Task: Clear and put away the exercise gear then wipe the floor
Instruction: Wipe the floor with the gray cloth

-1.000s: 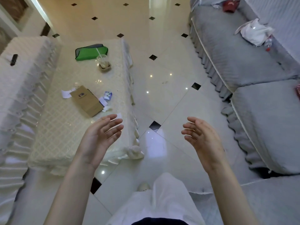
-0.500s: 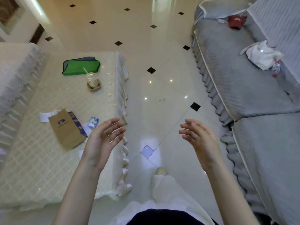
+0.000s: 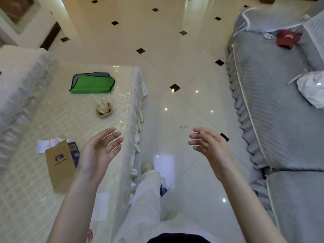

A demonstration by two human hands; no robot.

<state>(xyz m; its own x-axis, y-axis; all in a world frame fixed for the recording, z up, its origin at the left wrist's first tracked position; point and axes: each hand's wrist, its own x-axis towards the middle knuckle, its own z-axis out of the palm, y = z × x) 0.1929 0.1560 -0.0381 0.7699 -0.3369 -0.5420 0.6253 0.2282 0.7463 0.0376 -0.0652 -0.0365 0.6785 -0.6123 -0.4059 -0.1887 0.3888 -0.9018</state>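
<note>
Both hands, left hand (image 3: 100, 151) and right hand (image 3: 210, 146), hang released, holding nothing; the paper bag (image 3: 60, 163) bears an unreadable blue logo.

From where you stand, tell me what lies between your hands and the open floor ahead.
Nothing visible: left hand and right hand are empty, and the floor runs bare between table and sofa.

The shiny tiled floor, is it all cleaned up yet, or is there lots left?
Nothing looks done yet. No cloth or mop is in view, and a small dark speck sits on the glossy cream tiled floor. Nothing is in hand: the left hand and right hand hang open and empty. Finding the gear comes first; no clear exercise gear shows, unless it's the folded green mat on the table.
</note>
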